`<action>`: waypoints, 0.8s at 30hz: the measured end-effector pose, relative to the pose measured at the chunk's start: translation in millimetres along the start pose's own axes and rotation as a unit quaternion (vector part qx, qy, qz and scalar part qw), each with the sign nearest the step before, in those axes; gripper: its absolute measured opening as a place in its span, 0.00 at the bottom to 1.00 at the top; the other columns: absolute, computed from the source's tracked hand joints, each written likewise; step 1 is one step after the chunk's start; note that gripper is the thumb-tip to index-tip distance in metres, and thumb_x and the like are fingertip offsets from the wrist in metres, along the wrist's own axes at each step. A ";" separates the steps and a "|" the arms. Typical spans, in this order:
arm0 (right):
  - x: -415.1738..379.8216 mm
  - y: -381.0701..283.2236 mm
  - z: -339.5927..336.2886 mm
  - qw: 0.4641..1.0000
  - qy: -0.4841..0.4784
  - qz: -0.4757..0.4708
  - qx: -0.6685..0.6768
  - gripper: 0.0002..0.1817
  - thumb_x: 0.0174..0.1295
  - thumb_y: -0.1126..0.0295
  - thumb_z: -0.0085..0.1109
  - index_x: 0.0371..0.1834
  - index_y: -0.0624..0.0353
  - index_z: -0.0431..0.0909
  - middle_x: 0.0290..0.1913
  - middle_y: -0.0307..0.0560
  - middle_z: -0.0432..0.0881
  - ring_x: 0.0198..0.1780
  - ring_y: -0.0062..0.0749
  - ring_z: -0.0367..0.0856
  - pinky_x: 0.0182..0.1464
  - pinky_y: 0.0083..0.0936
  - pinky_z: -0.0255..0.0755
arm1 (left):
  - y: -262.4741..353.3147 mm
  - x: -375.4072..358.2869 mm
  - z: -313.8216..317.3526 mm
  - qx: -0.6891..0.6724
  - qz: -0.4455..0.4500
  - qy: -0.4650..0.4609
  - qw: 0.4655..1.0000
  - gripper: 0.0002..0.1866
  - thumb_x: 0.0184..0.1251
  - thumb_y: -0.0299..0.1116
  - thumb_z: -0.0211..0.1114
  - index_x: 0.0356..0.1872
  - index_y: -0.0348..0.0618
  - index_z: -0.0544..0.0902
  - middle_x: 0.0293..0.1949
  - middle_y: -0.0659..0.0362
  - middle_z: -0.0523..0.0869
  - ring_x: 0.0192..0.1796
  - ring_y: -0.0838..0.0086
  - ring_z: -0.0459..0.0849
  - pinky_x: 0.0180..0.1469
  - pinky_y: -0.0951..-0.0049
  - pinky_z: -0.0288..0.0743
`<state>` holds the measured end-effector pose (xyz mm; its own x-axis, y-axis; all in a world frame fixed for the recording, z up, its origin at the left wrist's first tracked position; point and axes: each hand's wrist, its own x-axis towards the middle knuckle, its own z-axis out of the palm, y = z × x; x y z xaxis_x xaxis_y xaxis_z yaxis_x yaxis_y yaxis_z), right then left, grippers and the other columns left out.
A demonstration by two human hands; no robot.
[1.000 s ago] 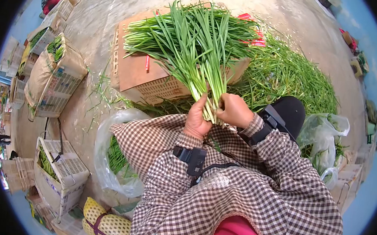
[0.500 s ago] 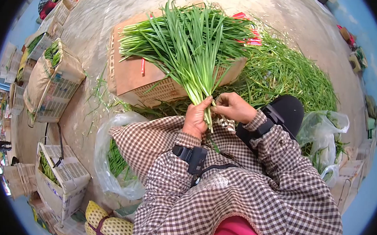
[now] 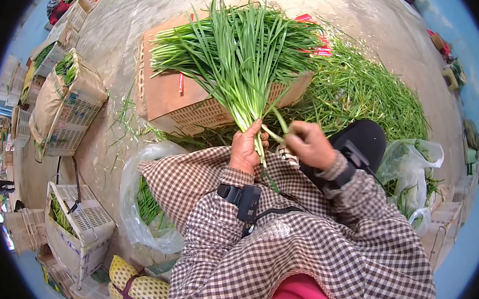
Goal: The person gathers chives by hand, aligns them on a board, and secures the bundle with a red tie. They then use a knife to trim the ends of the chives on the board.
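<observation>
Cardboard-topped crate point(image 3: 162, 97) as reference: clear plastic bag point(image 3: 129, 197) front-left; left hand point(image 3: 244, 147) clenched round garlic chive bunch point(image 3: 242, 91), stems in front, leaves overtop; right hand point(image 3: 310, 146), front-right, pinching loose stalk point(image 3: 281, 121); leaf heap point(image 3: 373, 98) right.

Stalks point(image 3: 174, 48) on crate point(image 3: 162, 99), mid-scene; leaf heap point(image 3: 373, 100) to its right. Left bag point(image 3: 128, 194) and right bag point(image 3: 415, 181) nearer, either side. Farther left, near basket point(image 3: 91, 206), with far basket point(image 3: 80, 119) beyond.
</observation>
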<state>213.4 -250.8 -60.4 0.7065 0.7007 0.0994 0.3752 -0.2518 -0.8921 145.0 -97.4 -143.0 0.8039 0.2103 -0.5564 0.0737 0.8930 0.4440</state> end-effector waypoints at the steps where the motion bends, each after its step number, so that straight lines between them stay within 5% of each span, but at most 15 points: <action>1: -4.1 -9.6 -15.9 0.994 -0.039 0.049 0.090 0.07 0.57 0.73 0.54 0.24 0.64 0.73 0.18 0.38 0.74 0.17 0.21 0.69 0.19 0.21 0.63 | -0.6 0.7 -1.4 0.007 0.006 -0.010 1.000 0.09 0.65 0.34 0.61 0.40 0.40 0.77 0.26 0.61 0.77 0.23 0.79 0.75 0.20 0.79 0.69; 3: -9.8 -25.6 -52.6 0.943 0.026 0.164 0.289 0.05 0.59 0.73 0.54 0.27 0.61 0.73 0.19 0.35 0.73 0.16 0.17 0.66 0.17 0.15 0.58 | 1.3 -2.8 2.1 0.013 0.020 0.011 1.000 0.09 0.65 0.33 0.61 0.41 0.39 0.77 0.25 0.62 0.76 0.23 0.79 0.75 0.20 0.78 0.69; 4: -11.6 -28.1 -76.1 0.910 0.067 0.126 0.389 0.04 0.61 0.73 0.52 0.30 0.60 0.73 0.18 0.34 0.70 0.15 0.15 0.62 0.17 0.13 0.54 | 3.8 -4.2 1.0 0.027 0.015 0.034 0.999 0.09 0.65 0.33 0.61 0.41 0.39 0.77 0.26 0.62 0.77 0.23 0.80 0.75 0.20 0.78 0.69; 7: -7.7 -18.1 -152.1 0.868 0.265 0.015 0.420 0.04 0.63 0.75 0.50 0.33 0.64 0.74 0.21 0.35 0.69 0.19 0.15 0.64 0.20 0.11 0.55 | 7.6 -8.1 2.3 0.053 0.009 0.054 0.997 0.09 0.66 0.32 0.60 0.42 0.39 0.77 0.28 0.61 0.79 0.24 0.80 0.76 0.21 0.79 0.70; 9: -2.1 38.2 -219.2 0.839 0.246 -0.063 0.482 0.07 0.64 0.76 0.49 0.38 0.69 0.74 0.30 0.43 0.75 0.28 0.18 0.73 0.25 0.11 0.63 | 7.9 -7.8 5.2 0.031 -0.005 -0.009 0.999 0.09 0.66 0.32 0.60 0.43 0.39 0.77 0.29 0.61 0.80 0.25 0.80 0.76 0.21 0.79 0.70; 10: -4.2 67.5 -235.4 0.839 0.246 -0.064 0.481 0.07 0.64 0.76 0.49 0.38 0.69 0.74 0.30 0.43 0.75 0.28 0.18 0.73 0.25 0.11 0.63 | 6.6 -7.8 5.5 0.030 -0.004 -0.011 0.999 0.09 0.66 0.32 0.60 0.43 0.39 0.77 0.29 0.61 0.80 0.25 0.80 0.76 0.21 0.79 0.70; 12: -3.0 112.1 -248.4 0.895 0.390 0.103 0.190 0.15 0.63 0.71 0.51 0.46 0.75 0.72 0.41 0.51 0.78 0.39 0.28 0.78 0.34 0.17 0.70 | 3.3 -6.8 1.4 0.031 -0.006 -0.019 0.999 0.09 0.65 0.33 0.62 0.41 0.39 0.78 0.28 0.61 0.81 0.24 0.80 0.74 0.22 0.79 0.70; 14: -1.1 78.1 -194.0 0.898 0.377 0.105 -0.202 0.19 0.59 0.70 0.56 0.48 0.74 0.73 0.41 0.53 0.80 0.42 0.35 0.80 0.40 0.24 0.74 | 5.1 -5.2 1.7 0.033 0.003 -0.015 0.999 0.09 0.63 0.33 0.64 0.38 0.39 0.79 0.27 0.62 0.81 0.23 0.80 0.73 0.21 0.79 0.69; 18: 1.8 -2.4 -61.5 0.993 0.016 0.115 0.013 0.17 0.53 0.68 0.59 0.43 0.68 0.77 0.33 0.53 0.82 0.33 0.32 0.81 0.36 0.27 0.74 | 3.4 -9.8 10.9 0.061 0.010 0.011 0.998 0.09 0.61 0.33 0.66 0.37 0.40 0.80 0.27 0.63 0.80 0.24 0.80 0.75 0.20 0.78 0.71; 21: 1.4 -5.6 8.9 0.993 -0.042 0.063 -0.086 0.12 0.52 0.71 0.61 0.35 0.68 0.74 0.27 0.54 0.79 0.27 0.40 0.81 0.32 0.29 0.74 | 3.4 -11.0 12.0 0.095 0.031 -0.025 0.995 0.11 0.65 0.35 0.62 0.42 0.39 0.79 0.31 0.59 0.82 0.29 0.75 0.79 0.27 0.74 0.77; 24: 5.8 6.8 26.8 0.997 0.018 0.032 -0.061 0.10 0.52 0.72 0.61 0.31 0.66 0.71 0.24 0.57 0.78 0.25 0.43 0.80 0.29 0.32 0.73 | 4.5 -11.7 10.7 -0.108 -0.011 -0.167 0.980 0.19 0.74 0.41 0.45 0.55 0.37 0.71 0.48 0.53 0.80 0.50 0.63 0.79 0.56 0.63 0.72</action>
<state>204.0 -230.5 -77.7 0.7523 0.6559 0.0612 0.3964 -0.3767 -0.8372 142.2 -100.0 -126.9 0.9546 0.0792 -0.2870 -0.0034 0.9668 0.2554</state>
